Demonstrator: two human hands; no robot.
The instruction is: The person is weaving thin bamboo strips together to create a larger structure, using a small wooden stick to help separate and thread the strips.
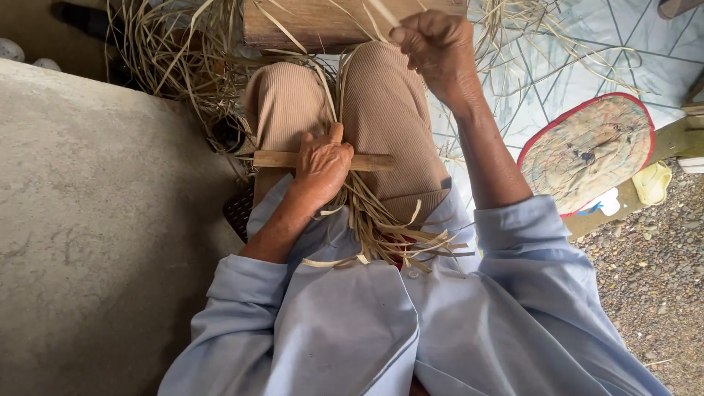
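I sit with my legs in ribbed tan trousers (381, 110) stretched out. My left hand (320, 167) presses a flat wooden stick (370, 161) across my lap, pinning a bundle of dry straw strips (381, 231) under it. My right hand (434, 45) is raised farther out, fingers pinched shut on a thin pale straw strip (381, 10) that runs up out of view. Loose ends of the bundle fan out over my light blue shirt (411, 323).
A pile of loose straw (176, 59) lies at the upper left beside a grey concrete slab (88, 220). A wooden block (308, 22) sits past my knees. A round woven fan with a red rim (587, 150) rests at right on a patterned mat (587, 51), gravel (653, 279) below it.
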